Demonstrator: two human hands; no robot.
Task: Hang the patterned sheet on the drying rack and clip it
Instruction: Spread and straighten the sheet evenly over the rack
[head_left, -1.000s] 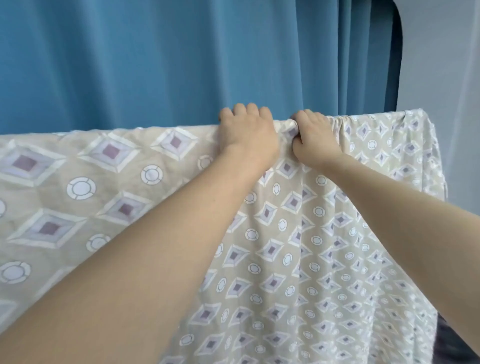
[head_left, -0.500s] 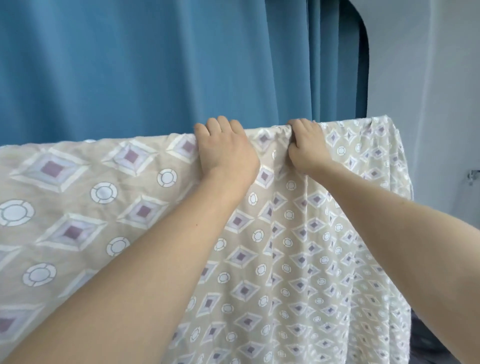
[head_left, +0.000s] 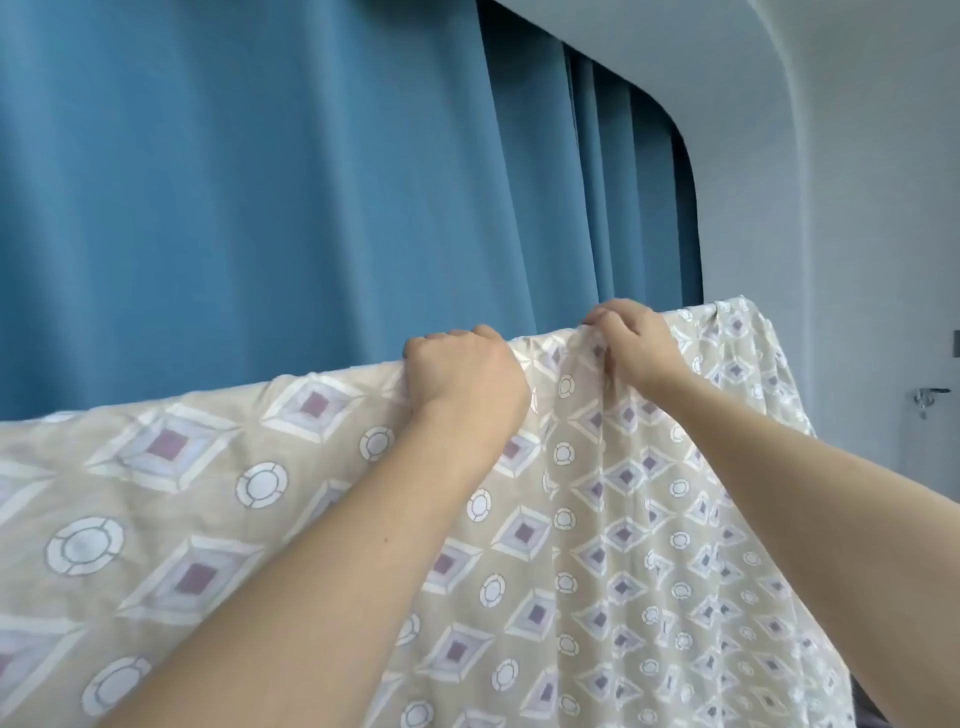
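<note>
Now hands (head_left: 550, 364) seemingly farther apart.

Curtain (head_left: 260, 208) seemingly close behind sheet (head_left: 597, 545)

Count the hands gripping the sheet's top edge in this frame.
2. The left hand grips the patterned sheet mid-edge; the right hand pinches it just to the right.

A blue curtain (head_left: 311, 208) hung in long folds above and behind the grip, filling the left and centre. Right of the grip stood a pale grey wall (head_left: 857, 234), curving overhead into the ceiling, a small metal fixture (head_left: 930, 397) mounted on it.
</note>
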